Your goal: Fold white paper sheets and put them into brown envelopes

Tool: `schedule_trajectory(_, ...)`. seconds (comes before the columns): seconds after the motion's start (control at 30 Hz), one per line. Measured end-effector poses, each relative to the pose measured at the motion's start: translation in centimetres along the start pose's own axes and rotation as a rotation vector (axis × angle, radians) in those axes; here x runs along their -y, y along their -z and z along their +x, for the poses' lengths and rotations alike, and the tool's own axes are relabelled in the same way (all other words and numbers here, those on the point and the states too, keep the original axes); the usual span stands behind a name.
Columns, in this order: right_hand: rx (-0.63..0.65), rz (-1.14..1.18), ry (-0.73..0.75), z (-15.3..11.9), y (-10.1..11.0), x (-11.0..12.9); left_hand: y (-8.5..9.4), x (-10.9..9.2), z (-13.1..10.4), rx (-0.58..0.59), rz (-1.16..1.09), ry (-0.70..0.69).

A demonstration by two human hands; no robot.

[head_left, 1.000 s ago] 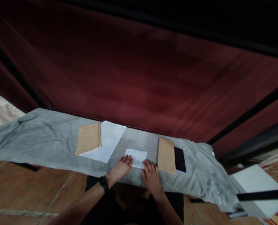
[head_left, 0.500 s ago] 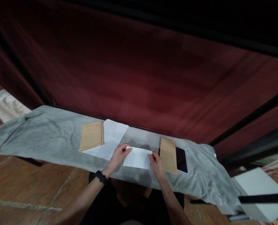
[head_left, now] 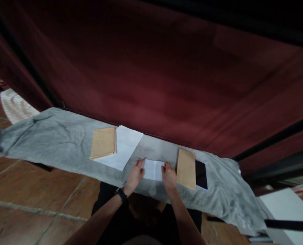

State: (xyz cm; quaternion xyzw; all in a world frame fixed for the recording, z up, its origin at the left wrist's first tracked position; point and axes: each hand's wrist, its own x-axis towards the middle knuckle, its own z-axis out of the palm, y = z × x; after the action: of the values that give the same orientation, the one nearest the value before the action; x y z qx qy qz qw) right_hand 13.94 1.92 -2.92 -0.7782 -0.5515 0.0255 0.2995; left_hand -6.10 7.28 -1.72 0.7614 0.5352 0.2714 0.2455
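Note:
A small white sheet of paper [head_left: 153, 170] is low over the grey cloth in front of me, with faint crease lines down its middle. My left hand [head_left: 136, 173] is closed at its left edge, thumb and fingers against the paper. At the opposite edge, my right hand [head_left: 168, 174] grips the paper with bent fingers. Whether the sheet touches the cloth I cannot tell. Just right of my right hand lies a brown envelope [head_left: 186, 169]. Beyond my left hand, larger white sheets [head_left: 127, 144] lie partly under a stack of brown envelopes [head_left: 103, 141].
A grey cloth [head_left: 64, 143] covers the long, narrow surface. A dark-screened phone [head_left: 201, 174] lies beside the right envelope, partly against it. Behind the surface hangs a dark red curtain [head_left: 146, 85]. A white board-like object [head_left: 289, 207] is at the lower right.
The small paper has gone from raised between my fingertips to lower and flatter, and it looks narrower. Both hands have come closer together with it. The view has shifted slightly.

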Motion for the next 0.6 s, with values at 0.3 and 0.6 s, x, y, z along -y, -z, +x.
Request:
schedule_trajectory(0.3, -0.007, -0.173, 0.117, -1.4, 0.4, 0.8, -0.7, -2.4, -1.8, 0.032, 0.333, -0.201)
schedule_trajectory(0.6, 0.048, -0.131, 0.393, -6.6, 1.1, -0.3, -3.8, -3.6, -1.5, 0.195, 0.397, -0.551)
